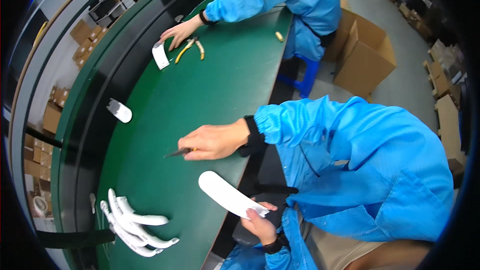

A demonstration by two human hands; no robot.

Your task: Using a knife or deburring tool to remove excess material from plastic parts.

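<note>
No legible text — nor numbers, nor signs.

Strips (142,219) lie on the table (165,115), left of the held panel (226,193).

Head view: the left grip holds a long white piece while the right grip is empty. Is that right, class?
Not empty: the head view shows the right grip holding a dark, pointed tool. The left grip does hold the long white piece.
</note>
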